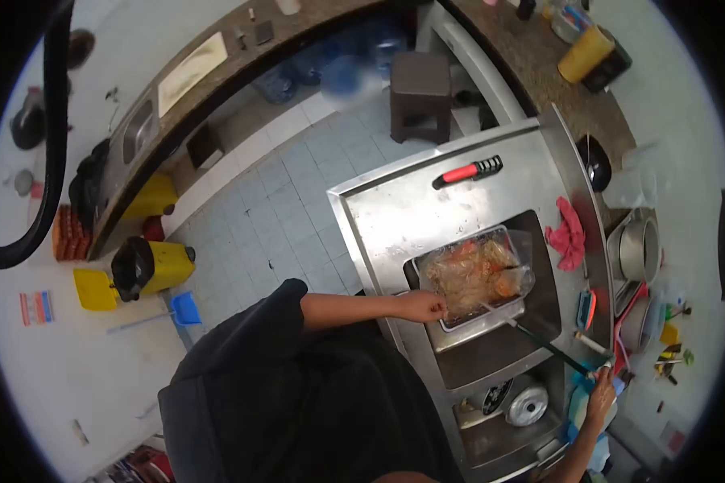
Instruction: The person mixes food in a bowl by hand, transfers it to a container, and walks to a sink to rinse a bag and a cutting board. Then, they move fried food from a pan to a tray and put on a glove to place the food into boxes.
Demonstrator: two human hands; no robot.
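My left hand (424,306) is at the near edge of a metal tray (453,325) in the sink, its fingers curled together; what they hold, if anything, is hidden. Inside the tray lies clear plastic-wrapped food (467,282), pale with orange patches. A long dark spout (552,348) reaches over the sink (540,322) with its pale tip above the tray. At the base of that spout, my right hand (602,390) is closed around the tap, whose handle is mostly covered by the fingers.
A red-and-black brush (467,171) lies on the steel drainboard (395,217). A pink cloth (568,233) and another brush (587,309) are along the sink's back edge. The second basin holds a round metal lid (527,405). Pots (639,249) stand behind; a stool (421,92) is on the floor.
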